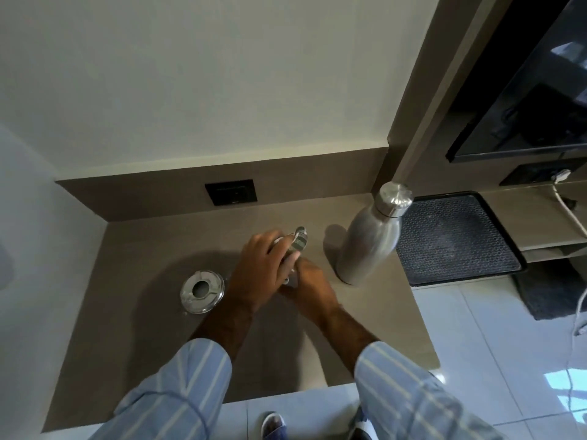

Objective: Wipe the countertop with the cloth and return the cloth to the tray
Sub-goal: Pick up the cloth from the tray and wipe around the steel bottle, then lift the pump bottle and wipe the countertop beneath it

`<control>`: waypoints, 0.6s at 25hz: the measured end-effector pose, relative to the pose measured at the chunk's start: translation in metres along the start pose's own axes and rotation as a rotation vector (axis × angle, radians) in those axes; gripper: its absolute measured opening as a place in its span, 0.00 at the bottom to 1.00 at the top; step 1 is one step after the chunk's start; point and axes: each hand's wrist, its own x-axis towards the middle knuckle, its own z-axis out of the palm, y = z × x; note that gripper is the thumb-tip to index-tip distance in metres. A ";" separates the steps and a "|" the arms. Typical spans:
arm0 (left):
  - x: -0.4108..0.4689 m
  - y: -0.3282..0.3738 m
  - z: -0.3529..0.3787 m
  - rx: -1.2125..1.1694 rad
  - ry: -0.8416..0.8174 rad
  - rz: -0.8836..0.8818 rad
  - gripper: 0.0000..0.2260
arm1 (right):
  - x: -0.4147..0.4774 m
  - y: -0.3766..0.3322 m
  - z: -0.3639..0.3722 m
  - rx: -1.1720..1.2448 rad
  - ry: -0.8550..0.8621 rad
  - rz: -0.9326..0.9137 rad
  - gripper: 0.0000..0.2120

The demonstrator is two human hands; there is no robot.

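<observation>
Mid-counter [165,249], the left hand [263,271] was clenched around a striped cloth [297,242], while the right hand [313,287] lay beneath it, its grip impossible to tell. A steel bottle [370,236] stood near the right edge, beside the black tray [457,236].

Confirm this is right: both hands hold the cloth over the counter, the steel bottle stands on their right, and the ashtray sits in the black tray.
One detail is wrong. In the head view the ashtray sits on the counter, left of the hands, not in the black tray. The rest holds: the left hand and right hand hold the cloth, and the steel bottle stands on their right.
</observation>
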 end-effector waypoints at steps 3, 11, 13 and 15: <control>0.003 -0.012 0.004 -0.176 -0.058 -0.074 0.16 | 0.025 0.004 0.022 0.047 0.070 0.049 0.16; 0.013 -0.017 -0.002 -0.766 0.018 -0.636 0.13 | 0.045 -0.009 -0.001 -0.025 0.029 0.002 0.21; 0.006 -0.010 -0.004 -0.979 0.107 -0.778 0.13 | 0.042 -0.017 -0.008 0.021 0.023 -0.034 0.21; -0.001 -0.009 -0.007 -1.144 0.149 -0.917 0.14 | 0.036 -0.024 -0.010 0.240 0.087 0.043 0.23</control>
